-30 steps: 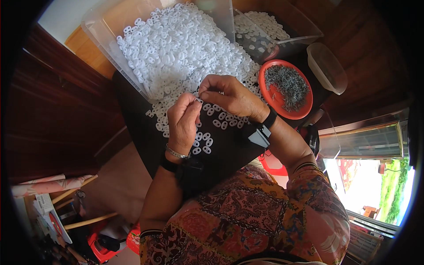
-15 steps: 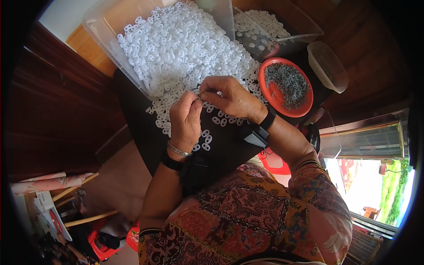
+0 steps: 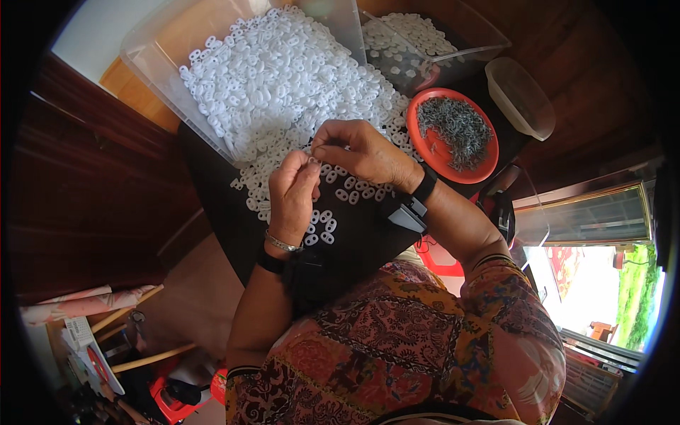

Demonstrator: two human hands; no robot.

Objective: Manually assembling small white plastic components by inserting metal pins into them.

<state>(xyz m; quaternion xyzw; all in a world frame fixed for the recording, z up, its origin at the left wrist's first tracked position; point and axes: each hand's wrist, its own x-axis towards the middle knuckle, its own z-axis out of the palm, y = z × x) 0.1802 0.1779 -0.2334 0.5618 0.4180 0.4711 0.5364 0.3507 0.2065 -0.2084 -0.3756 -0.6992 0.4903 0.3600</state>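
Observation:
My left hand is closed, fingertips pinching a small white two-holed plastic piece that is mostly covered. Against it my right hand brings its thumb and forefinger together in a pinch; what they hold, if anything, is too small to make out. Both hands are just above the dark table, at the near edge of a heap of the same white oval pieces. Several loose white pieces lie beside my left wrist, and more loose ones lie under my right hand.
The heap spills from a tipped clear plastic bin. To the right stands a red plate with small grey metal parts. Behind it sits a clear box containing white pieces, with an oblong clear container on its right.
The whole view has shifted slightly. My hands stay close together at the same spot, and the right fingertips have shifted a little on the pinched piece.

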